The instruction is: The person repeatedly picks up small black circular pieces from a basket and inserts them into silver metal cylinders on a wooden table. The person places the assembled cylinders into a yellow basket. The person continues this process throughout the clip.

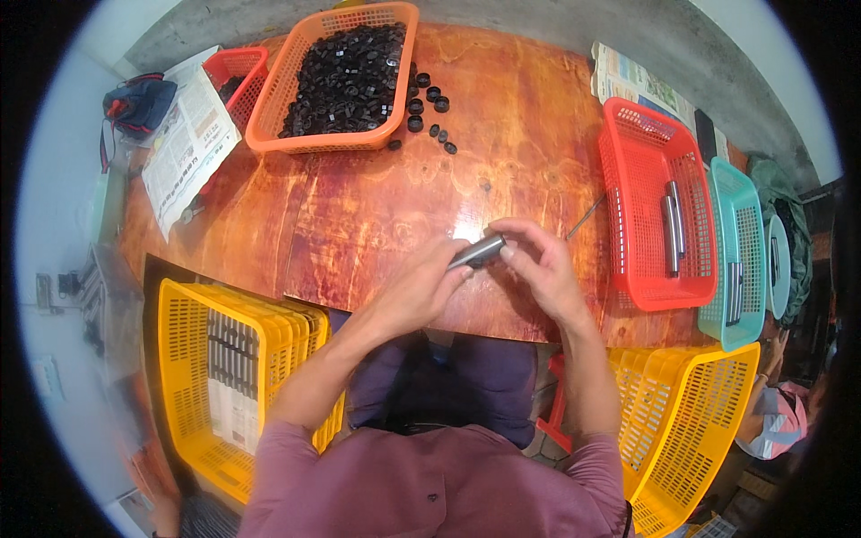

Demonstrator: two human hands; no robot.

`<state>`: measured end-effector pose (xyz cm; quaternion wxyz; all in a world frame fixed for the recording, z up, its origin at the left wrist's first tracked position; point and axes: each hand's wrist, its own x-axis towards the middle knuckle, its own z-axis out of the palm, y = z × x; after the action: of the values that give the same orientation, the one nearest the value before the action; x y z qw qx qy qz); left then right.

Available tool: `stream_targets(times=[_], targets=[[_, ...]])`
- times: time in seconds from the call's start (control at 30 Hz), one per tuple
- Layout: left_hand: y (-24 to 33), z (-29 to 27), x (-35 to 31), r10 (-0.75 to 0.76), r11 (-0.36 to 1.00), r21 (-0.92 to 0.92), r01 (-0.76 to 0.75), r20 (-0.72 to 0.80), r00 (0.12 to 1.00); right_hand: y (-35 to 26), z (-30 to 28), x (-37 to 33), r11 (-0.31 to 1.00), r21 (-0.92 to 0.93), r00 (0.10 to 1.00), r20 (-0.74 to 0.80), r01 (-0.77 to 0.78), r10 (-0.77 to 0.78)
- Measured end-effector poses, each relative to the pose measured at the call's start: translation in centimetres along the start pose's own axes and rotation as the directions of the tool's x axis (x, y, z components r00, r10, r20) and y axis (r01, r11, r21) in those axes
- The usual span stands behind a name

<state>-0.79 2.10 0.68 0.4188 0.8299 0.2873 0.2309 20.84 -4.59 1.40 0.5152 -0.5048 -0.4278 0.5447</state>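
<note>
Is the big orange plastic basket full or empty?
Not empty: small black pieces spread across most of the orange plastic basket. How deep they lie, I cannot tell.

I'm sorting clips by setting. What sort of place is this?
Probably an assembly workshop: an orange plastic basket of small black parts on a reddish-brown wooden table, rows of grey-and-black cylinders in a yellow plastic crate, and a shiny dark-grey tube in the person's left hand.
</note>
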Motion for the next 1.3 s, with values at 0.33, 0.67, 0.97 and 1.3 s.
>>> stream_targets(times=[0.33, 0.67, 0.97, 1.3], targets=[[-2.2, 0.5, 2.8, 0.336, 0.786, 0.55, -0.283, 0.006, 0.942, -0.4, -1.5, 2.7, 0.773, -0.631, 0.995, -0.016, 0.069, -0.101], [-2.8, 1.4, 1.9, 0.372, 0.792, 0.551, -0.263, -0.094, 0.923, 1.2, -0.5, 1.2, 0.61, -0.714, 0.899, 0.064, 0.345, -0.434], [-1.4, 0.7, 1.7, 0.343, 0.729, 0.638, -0.248, -0.027, 0.939, 2.2, -0.5, 0.8, 0.599, -0.703, 0.87, 0.057, 0.382, -0.489], [-1.9, 0.6, 2.3, 0.321, 0.829, 0.513, -0.223, -0.109, 0.941, 2.0, -0.6, 1.1, 0.643, -0.685, 0.892, 0.021, 0.343, -0.452]])
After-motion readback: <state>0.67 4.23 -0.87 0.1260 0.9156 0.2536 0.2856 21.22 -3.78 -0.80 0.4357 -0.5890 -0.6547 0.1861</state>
